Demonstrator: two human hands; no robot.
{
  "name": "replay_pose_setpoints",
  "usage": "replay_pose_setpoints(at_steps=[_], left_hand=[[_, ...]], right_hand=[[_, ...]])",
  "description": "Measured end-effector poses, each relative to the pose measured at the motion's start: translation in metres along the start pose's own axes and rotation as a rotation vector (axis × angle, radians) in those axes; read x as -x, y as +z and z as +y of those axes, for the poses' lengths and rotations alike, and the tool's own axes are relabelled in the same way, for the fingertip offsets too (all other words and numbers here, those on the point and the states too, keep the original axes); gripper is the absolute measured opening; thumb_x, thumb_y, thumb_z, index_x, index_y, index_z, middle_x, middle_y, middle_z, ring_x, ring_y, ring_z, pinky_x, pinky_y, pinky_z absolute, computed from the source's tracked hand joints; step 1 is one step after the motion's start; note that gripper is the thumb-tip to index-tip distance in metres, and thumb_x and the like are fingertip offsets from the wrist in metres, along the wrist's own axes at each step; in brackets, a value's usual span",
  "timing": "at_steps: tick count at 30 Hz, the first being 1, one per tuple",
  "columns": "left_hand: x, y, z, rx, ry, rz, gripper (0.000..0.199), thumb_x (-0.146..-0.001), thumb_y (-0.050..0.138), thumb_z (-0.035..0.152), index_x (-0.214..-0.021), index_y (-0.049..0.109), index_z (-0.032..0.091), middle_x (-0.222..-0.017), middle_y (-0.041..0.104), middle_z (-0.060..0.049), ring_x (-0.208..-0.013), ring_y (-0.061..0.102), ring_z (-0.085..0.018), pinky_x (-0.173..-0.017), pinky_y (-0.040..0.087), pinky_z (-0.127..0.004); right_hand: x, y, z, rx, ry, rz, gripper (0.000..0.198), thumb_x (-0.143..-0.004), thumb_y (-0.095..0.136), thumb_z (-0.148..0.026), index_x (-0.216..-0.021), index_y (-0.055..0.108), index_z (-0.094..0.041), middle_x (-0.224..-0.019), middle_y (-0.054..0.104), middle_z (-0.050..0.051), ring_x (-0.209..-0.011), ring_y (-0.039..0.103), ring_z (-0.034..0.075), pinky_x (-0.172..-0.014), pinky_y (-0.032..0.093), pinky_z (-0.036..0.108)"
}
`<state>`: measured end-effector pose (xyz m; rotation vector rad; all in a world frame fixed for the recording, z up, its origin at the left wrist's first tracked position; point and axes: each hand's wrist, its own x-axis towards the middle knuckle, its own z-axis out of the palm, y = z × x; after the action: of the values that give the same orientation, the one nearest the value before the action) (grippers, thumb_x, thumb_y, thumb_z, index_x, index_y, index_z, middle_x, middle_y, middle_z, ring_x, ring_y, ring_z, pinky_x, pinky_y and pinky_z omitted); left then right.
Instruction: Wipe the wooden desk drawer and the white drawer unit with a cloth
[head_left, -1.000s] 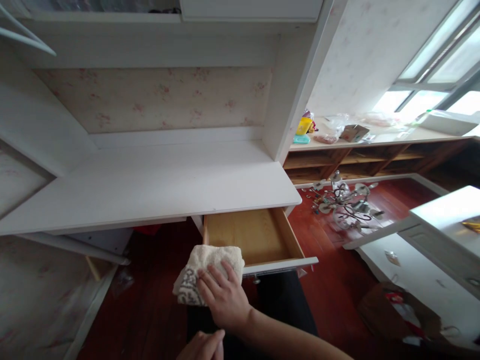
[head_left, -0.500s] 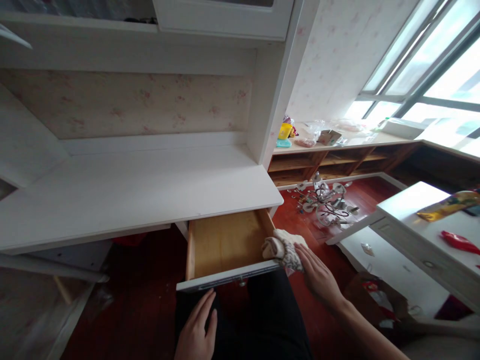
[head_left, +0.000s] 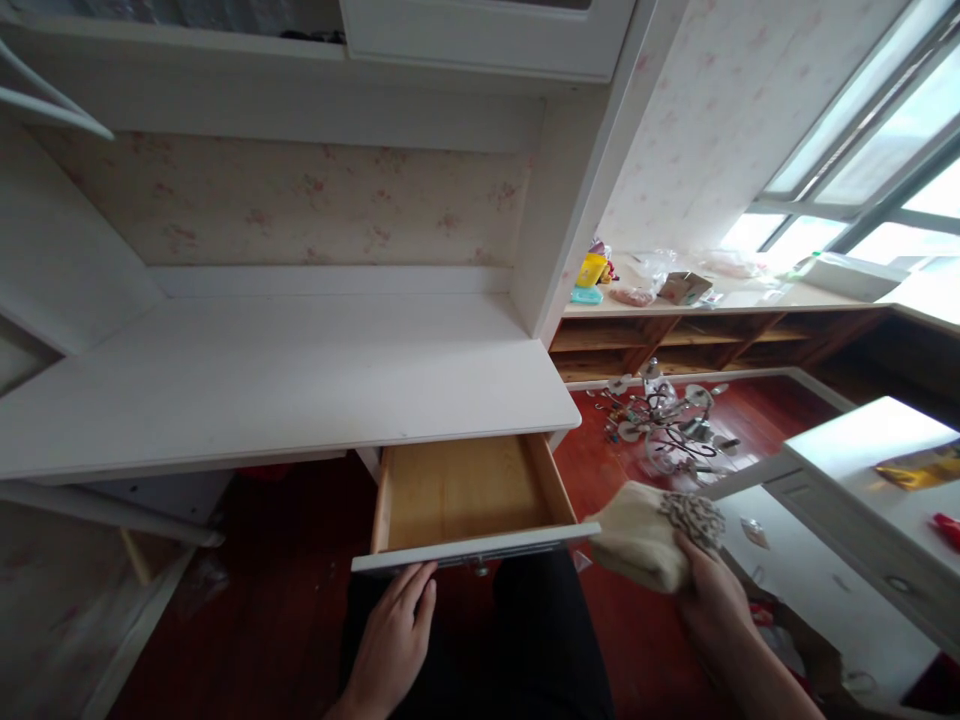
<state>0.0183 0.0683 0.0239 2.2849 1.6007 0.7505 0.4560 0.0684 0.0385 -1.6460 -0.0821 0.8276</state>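
Folded cream towel with a dark patterned edge (head_left: 649, 532) gripped in the closed right hand (head_left: 712, 600), just off the four o'clock corner of the open, pale wooden drawer (head_left: 465, 490). Left hand (head_left: 394, 640) open and flat, fingertips touching the drawer front at six o'clock. White desk top (head_left: 277, 380) at twelve, red wood floor (head_left: 645, 620) below, metal chandelier (head_left: 667, 420) lying at two o'clock.

So the open drawer (head_left: 465, 495) sticks out from under the right end of the desk top (head_left: 285, 385), with the left hand (head_left: 394, 635) just below its front edge and the right hand (head_left: 709, 590) off to the drawer's right, holding a folded cloth (head_left: 649, 530) just beside the drawer's right front corner. Behind the cloth a chandelier (head_left: 667, 425) lies on the floor (head_left: 757, 415), in front of low shelves (head_left: 697, 335) along the window wall. A cabinet (head_left: 885, 500) sits at far right.
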Motion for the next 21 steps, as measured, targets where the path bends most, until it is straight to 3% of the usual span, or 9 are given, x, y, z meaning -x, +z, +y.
replay_pose_setpoints(at_steps=[4, 14, 18, 21], left_hand=[[-0.03, 0.004, -0.011, 0.063, -0.083, -0.018, 0.036, -0.101, 0.04, 0.032, -0.123, 0.065, 0.02, -0.126, 0.068, -0.006, -0.117, 0.064, -0.018, -0.102, 0.054, -0.037], [-0.125, 0.019, -0.04, 0.167, -0.147, -0.024, 0.04, -0.101, 0.036, 0.035, -0.126, 0.06, 0.015, -0.131, 0.064, -0.011, -0.122, 0.059, -0.021, -0.107, 0.048, -0.041], [-0.16, 0.024, -0.05, 0.14, -0.161, -0.04, 0.041, -0.099, 0.039, 0.031, -0.13, 0.055, 0.011, -0.136, 0.059, -0.017, -0.128, 0.055, -0.024, -0.109, 0.045, -0.042], [-0.172, 0.026, -0.052, 0.122, -0.153, -0.051, 0.039, -0.097, 0.041, 0.029, -0.129, 0.056, 0.012, -0.136, 0.058, -0.018, -0.127, 0.056, -0.025, -0.107, 0.046, -0.042]], right_hand=[[0.011, 0.029, 0.011, -0.174, 0.21, -0.072, 0.02, -0.08, 0.065, -0.017, -0.1, 0.064, -0.018, -0.091, 0.073, 0.005, -0.074, 0.072, 0.02, -0.069, 0.063, 0.029], [0.049, 0.113, 0.046, -0.277, 0.365, -0.339, 0.026, -0.077, 0.061, -0.009, -0.103, 0.062, -0.012, -0.086, 0.075, 0.008, -0.083, 0.075, 0.025, -0.077, 0.064, 0.033], [0.052, 0.131, 0.069, -0.291, 0.394, -0.366, 0.033, -0.076, 0.063, -0.011, -0.108, 0.061, -0.013, -0.086, 0.075, 0.006, -0.089, 0.074, 0.025, -0.08, 0.063, 0.034], [0.05, 0.147, 0.087, -0.311, 0.394, -0.36, 0.026, -0.079, 0.063, -0.017, -0.106, 0.062, -0.016, -0.087, 0.075, 0.005, -0.088, 0.074, 0.021, -0.082, 0.062, 0.03]])
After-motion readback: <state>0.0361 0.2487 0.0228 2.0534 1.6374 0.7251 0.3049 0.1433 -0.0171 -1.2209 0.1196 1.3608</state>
